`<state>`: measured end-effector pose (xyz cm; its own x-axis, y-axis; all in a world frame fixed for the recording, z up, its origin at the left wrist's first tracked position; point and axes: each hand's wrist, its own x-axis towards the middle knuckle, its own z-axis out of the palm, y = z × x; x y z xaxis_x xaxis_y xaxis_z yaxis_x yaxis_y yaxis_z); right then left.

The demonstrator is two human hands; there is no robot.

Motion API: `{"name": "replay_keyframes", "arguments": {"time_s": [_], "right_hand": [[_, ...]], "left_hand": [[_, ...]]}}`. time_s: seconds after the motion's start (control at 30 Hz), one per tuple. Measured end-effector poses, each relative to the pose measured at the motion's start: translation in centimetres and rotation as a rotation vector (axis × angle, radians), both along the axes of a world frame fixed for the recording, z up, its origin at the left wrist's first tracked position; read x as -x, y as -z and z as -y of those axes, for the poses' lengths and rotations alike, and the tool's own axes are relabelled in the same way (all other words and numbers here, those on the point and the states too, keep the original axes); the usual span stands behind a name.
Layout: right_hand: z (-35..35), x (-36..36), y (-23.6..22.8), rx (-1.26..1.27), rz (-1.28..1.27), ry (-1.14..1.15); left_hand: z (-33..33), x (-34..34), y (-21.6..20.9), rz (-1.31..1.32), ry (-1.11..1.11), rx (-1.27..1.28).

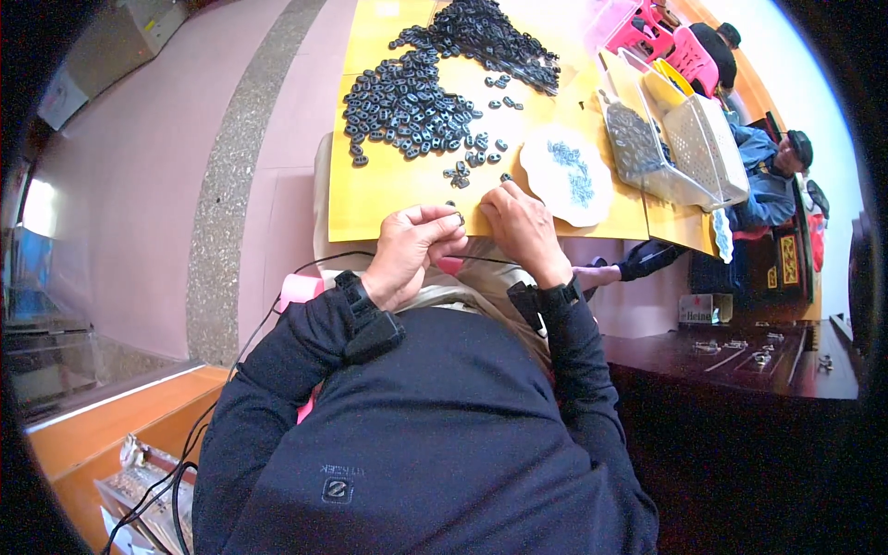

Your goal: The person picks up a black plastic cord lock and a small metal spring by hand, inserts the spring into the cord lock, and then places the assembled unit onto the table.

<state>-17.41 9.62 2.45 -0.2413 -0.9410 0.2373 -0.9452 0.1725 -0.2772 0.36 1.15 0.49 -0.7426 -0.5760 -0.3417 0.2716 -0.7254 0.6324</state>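
Observation:
My left hand (pixel 407 252) is raised at the table's near edge, thumb and finger pinched on a small dark oval piece (pixel 459 219). Just to its right, my right hand (pixel 529 233) has its fingertips drawn together over the yellow table; whatever they may hold is hidden. A black piece (pixel 506 177) shows just past those fingers. Ahead lies a heap of black oval pieces with holes (pixel 407 111), with several loose ones (pixel 460 173) nearer me. Right of the heap, a white dish (pixel 599 199) carries many tiny silvery parts (pixel 575 171).
A clear plastic bin (pixel 680 185) with dark pieces and a white perforated basket (pixel 708 139) stand at the table's right. More black pieces (pixel 490 37) are piled farther back. Another person (pixel 763 176) sits beyond the bin. A dark cable (pixel 347 253) crosses near my left wrist.

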Motion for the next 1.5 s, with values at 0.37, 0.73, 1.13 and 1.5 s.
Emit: {"name": "replay_keyframes", "arguments": {"time_s": [0.37, 0.73, 1.13, 1.5], "right_hand": [[0.4, -1.7, 0.0, 0.101, 0.192, -0.089], [1.6, -3.5, -0.5, -0.037, 0.039, -0.125], [0.6, -2.4, -1.1, -0.085, 0.254, -0.093], [0.3, -1.3, 0.1, 0.198, 0.535, -0.182]], "left_hand": [[1.7, -0.5, -0.3, -0.03, -0.191, 0.026], [2.2, -0.6, 0.1, -0.031, -0.272, 0.056], [1.5, -0.4, 0.0, -0.023, -0.175, 0.054], [0.9, -0.2, 0.1, -0.055, -0.108, 0.007]]}}
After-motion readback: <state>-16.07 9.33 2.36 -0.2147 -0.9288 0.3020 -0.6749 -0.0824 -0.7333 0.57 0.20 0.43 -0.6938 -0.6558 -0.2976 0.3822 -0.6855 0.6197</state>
